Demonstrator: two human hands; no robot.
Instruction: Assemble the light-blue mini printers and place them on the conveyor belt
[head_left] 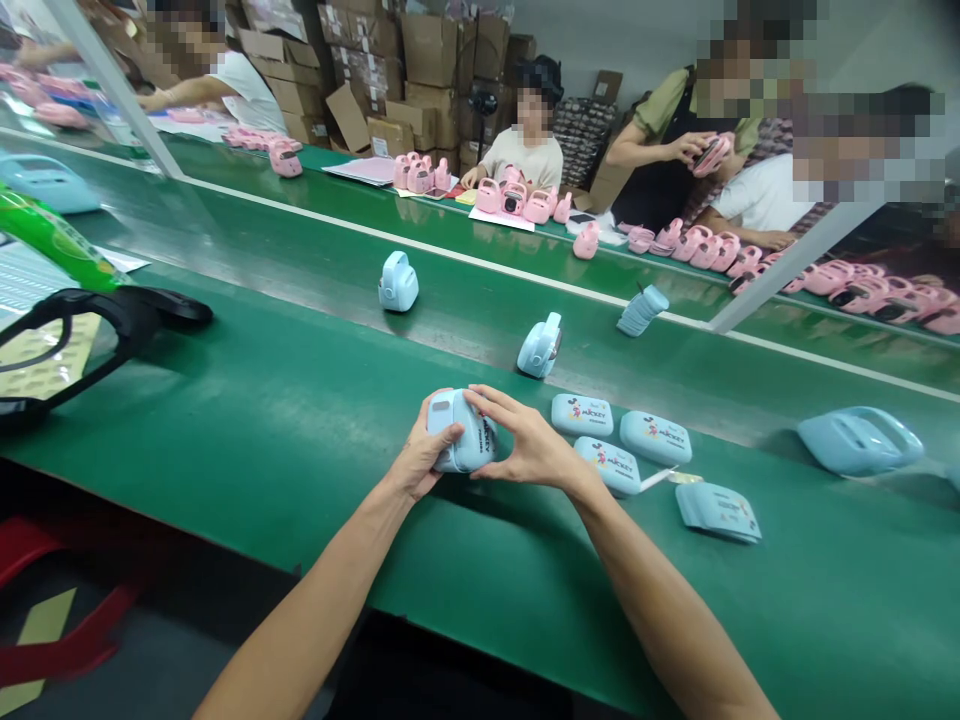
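A light blue toy camera body (463, 432) rests on the green belt (270, 430) in front of me, held between both hands. My left hand (420, 455) grips its left side, thumb on the front. My right hand (525, 440) wraps its right side and top, fingers curled over the printed face. Just to the right lie three light blue printed cover plates (615, 440) and a stack of flat blue parts (718, 510).
More blue camera bodies (397, 282) (540, 346) and a stack of covers (643, 310) sit farther along the belt. A blue handle shell (859, 440) lies right. A black ring-shaped tool (67, 345) is left. Other people handle pink cameras (517, 200) across the line.
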